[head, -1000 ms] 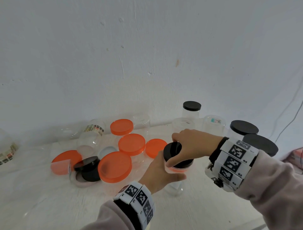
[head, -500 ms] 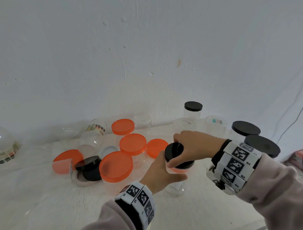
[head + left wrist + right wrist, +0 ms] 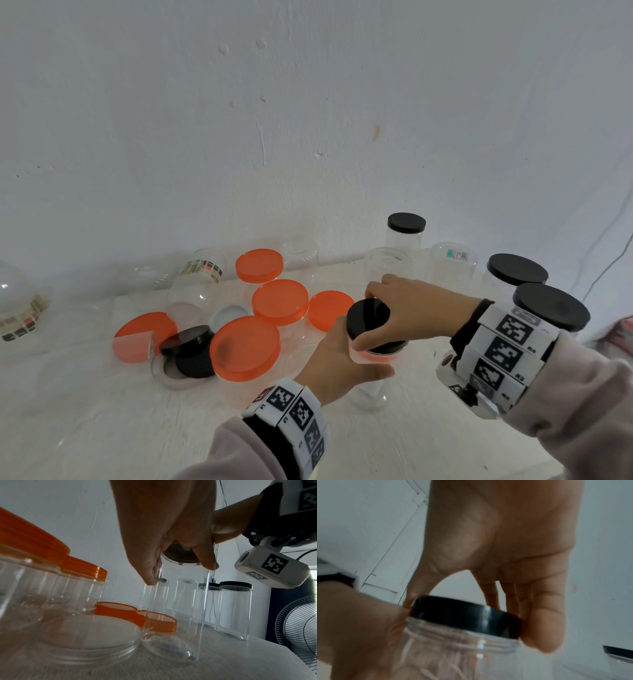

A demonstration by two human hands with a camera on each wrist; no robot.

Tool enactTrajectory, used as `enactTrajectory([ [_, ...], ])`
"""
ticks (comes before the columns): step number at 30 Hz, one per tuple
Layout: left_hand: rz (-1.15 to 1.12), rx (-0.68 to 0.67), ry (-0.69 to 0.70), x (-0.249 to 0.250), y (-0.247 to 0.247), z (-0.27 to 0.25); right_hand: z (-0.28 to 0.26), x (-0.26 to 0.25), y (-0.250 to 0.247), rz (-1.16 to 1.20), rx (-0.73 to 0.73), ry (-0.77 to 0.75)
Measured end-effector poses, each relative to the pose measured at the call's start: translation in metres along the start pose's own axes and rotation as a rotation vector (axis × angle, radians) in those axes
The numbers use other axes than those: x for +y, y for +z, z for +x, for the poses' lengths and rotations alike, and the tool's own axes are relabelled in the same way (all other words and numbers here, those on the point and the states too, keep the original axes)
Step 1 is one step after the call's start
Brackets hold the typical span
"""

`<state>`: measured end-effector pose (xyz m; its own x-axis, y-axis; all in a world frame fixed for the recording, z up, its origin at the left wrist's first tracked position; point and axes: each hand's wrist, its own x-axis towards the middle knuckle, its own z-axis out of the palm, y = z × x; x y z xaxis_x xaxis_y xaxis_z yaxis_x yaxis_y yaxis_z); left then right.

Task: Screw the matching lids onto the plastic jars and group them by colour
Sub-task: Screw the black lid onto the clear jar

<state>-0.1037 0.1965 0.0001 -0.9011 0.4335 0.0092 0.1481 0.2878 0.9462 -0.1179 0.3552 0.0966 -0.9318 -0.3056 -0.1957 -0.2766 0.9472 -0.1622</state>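
A tall clear jar stands on the white table, and my left hand grips it near the top. My right hand pinches the black lid from above, thumb on one side and fingers on the other. In the right wrist view the black lid sits slightly tilted on the threaded neck of the jar, with threads showing below its rim. Several orange-lidded jars stand to the left. Jars with black lids stand at the right.
Loose black lids and an orange lid lie at the left beside open clear jars. More clear jars stand against the white wall. A fan is past the table's right edge.
My right hand has shifted slightly round the black lid while the left hand keeps the jar in place. Nothing else on the table has moved.
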Motion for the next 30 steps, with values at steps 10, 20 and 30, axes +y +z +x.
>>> enactTrajectory([
  [10,0.006,0.004,0.014,0.002,0.000,-0.001,-0.004,0.001,-0.004,0.051,-0.039,-0.044],
  [20,0.051,0.010,0.024,0.002,0.000,-0.002,-0.005,0.000,-0.011,0.108,-0.151,-0.138],
  [30,-0.027,0.000,0.023,-0.003,0.000,0.000,-0.005,0.003,0.004,0.100,-0.062,-0.035],
])
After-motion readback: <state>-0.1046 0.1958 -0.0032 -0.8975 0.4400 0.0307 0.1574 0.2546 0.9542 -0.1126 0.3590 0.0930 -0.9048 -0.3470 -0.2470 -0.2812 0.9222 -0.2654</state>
